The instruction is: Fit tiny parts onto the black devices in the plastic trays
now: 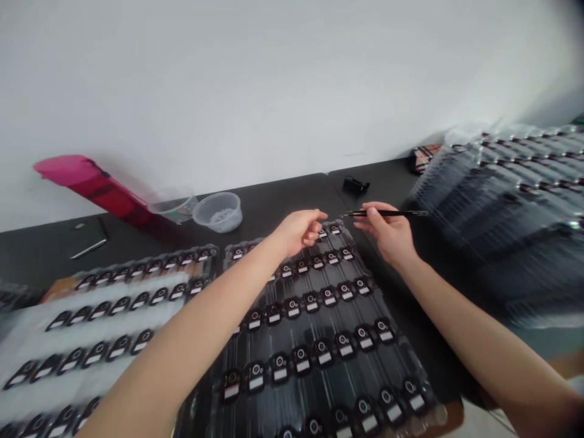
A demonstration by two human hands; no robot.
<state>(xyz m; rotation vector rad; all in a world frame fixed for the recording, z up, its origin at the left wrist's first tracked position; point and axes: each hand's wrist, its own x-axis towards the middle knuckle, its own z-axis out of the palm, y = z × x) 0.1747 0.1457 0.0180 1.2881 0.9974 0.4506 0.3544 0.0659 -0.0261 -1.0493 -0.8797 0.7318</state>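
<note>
My right hand (390, 236) holds black tweezers (396, 213) between thumb and fingers, their tips pointing left toward my left hand. My left hand (298, 232) is closed, index finger and thumb drawn together and the other fingers curled; anything between them is too small to make out. It hovers over the far edge of a clear plastic tray (440, 415). Rows of small black parts (344, 345), each with a ring and a white rectangle, sit in this tray. My left forearm hides part of it.
Left lies another tray of similar black parts (121, 347) over white sheeting. Behind stand a clear tub (223, 213) of small pale pieces and a pink-red object (104, 188) near the wall. A small black object (356, 185) lies behind my right hand. Stacked clear trays (502, 231) rise at right.
</note>
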